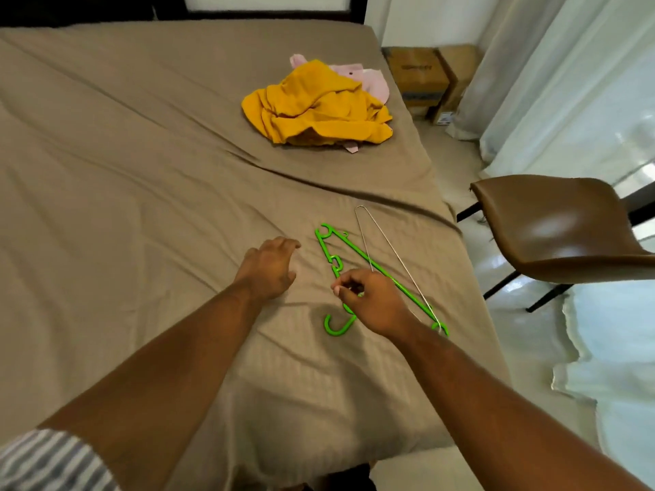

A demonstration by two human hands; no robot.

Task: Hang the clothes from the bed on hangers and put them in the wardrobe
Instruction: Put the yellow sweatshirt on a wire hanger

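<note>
The clothes lie in a heap on the bed (124, 171), out at about one o'clock from our hands: a yellow garment (315, 104) crumpled on top, and a pink garment (372, 81) showing from beneath it on its far side, at its one o'clock. The heap sits close to the bed's right edge, well apart from both hands.

Nearer to us, two hangers lie flat on the sheet. The green hanger (358, 251) runs from eleven o'clock down to five o'clock, with its hook curving toward us at six. The wire hanger (390, 244) lies across it, its narrow tip pointing to twelve o'clock.

Our right hand (372, 299) is over the green hanger's neck. Its fingers are curled in, thumb and forefinger pinched together, and green plastic shows between them. Whether the wire hanger is caught in that grip too, we cannot tell.

Our left hand (267, 267) is at nine o'clock from the right, palm down just above the sheet. Its fingers are loosely bent and hold nothing.

A striped sleeve (46, 462) shows at seven o'clock. Off the bed at three o'clock stands a brown chair (560, 228). Cardboard boxes (421, 76) sit on the floor at one o'clock, beside pale curtains (567, 83).
</note>
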